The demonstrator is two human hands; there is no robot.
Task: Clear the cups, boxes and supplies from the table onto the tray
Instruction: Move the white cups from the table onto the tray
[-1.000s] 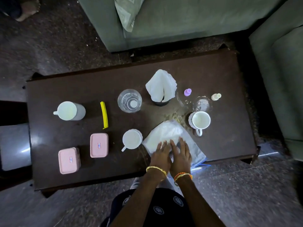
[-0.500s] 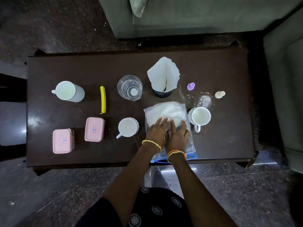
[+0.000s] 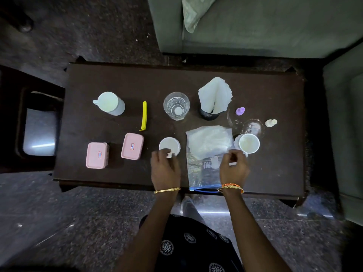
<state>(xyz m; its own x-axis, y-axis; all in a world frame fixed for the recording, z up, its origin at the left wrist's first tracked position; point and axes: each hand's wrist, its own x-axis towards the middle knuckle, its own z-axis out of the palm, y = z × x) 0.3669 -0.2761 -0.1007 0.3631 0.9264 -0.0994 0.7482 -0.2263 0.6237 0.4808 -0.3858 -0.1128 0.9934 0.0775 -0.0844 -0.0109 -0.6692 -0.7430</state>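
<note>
On the dark wooden table (image 3: 279,169), my left hand (image 3: 165,169) curls on the handle of the middle white cup (image 3: 169,145). My right hand (image 3: 233,167) closes on the handle of the right white cup (image 3: 249,143). Between them a clear zip bag (image 3: 209,146) lies flat. Two pink lidded boxes (image 3: 97,155) (image 3: 132,146) stand at the front left. Behind them are a third white cup (image 3: 110,103), a yellow clip (image 3: 144,115) and a glass tumbler (image 3: 176,106). No tray is in view.
White napkins in a black holder (image 3: 215,96), a purple bottle (image 3: 240,111), a small white bottle (image 3: 271,122) and a clear glass dish (image 3: 253,127) sit at the back right. Green sofas (image 3: 265,28) flank the back and right. A low dark stand (image 3: 39,132) is at the left.
Both hands have lifted off the zip bag and spread apart, the left to the middle cup and the right to the right cup. The bag stays flat.
</note>
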